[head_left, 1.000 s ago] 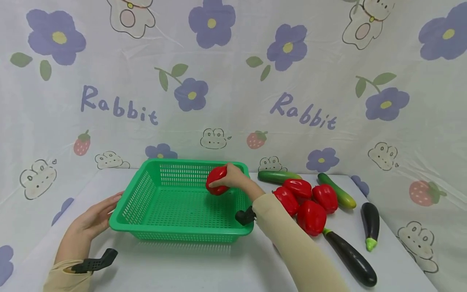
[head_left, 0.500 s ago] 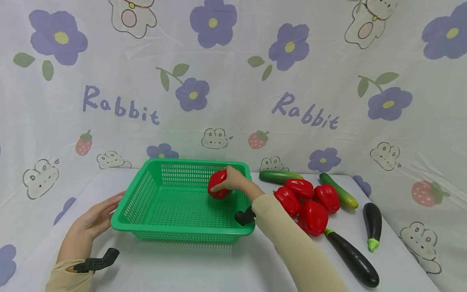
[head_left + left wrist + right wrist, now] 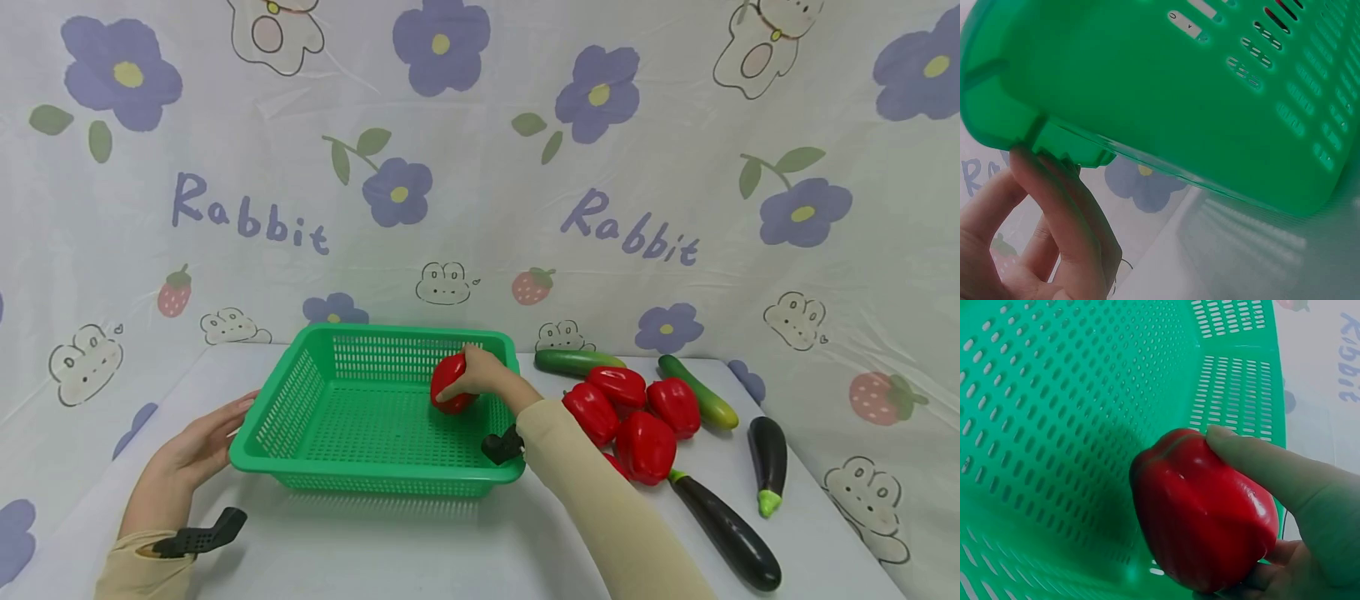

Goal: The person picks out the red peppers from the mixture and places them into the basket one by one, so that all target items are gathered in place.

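Note:
My right hand [image 3: 480, 372] grips a red bell pepper [image 3: 1200, 512] inside the green plastic basket [image 3: 375, 479], near its right end. In the right wrist view the thumb lies along the pepper's upper side, and the other fingers are partly hidden beneath it. Slotted holes cover the basket's floor and walls. At the basket's left end, my left hand [image 3: 197, 446] touches the outer rim with its fingertips. The left wrist view shows these fingers [image 3: 1063, 206] against the underside of the rim; whether the thumb touches it too I cannot tell.
Several red bell peppers [image 3: 645, 446] lie in a cluster right of the basket. Around them are two cucumbers [image 3: 577, 362] and two eggplants [image 3: 727, 533], one at the table's right edge. A patterned cloth [image 3: 480, 208] hangs behind the white table [image 3: 337, 550].
The right hand has lowered the red bell pepper slightly toward the basket's floor, moving a little right and nearer. The left hand keeps its place at the rim. The view has shifted slightly.

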Available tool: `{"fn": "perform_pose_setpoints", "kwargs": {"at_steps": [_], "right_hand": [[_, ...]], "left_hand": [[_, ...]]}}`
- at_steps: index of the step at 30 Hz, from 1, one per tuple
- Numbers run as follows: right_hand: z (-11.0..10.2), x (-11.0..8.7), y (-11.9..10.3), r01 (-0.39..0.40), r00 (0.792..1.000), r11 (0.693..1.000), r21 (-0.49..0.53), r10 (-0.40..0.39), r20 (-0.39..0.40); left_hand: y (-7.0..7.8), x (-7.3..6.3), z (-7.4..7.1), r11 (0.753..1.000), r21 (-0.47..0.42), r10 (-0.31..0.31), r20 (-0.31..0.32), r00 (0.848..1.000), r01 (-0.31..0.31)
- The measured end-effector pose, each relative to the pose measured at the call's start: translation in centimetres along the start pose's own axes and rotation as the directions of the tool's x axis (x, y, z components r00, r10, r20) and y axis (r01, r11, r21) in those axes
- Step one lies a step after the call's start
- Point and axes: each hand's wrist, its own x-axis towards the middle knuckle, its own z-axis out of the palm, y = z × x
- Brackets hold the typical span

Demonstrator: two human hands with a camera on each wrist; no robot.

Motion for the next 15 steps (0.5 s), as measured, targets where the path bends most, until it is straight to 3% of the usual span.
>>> {"fn": "perform_pose_setpoints", "kwargs": {"at_steps": [15], "right_hand": [[0.71, -0.29, 0.32, -0.023, 1.0, 1.0, 0.0, 0.023, 0.006]], "left_hand": [[-0.26, 0.3, -0.03, 1.0, 0.025, 0.002, -0.054, 0.999, 0.0]]}}
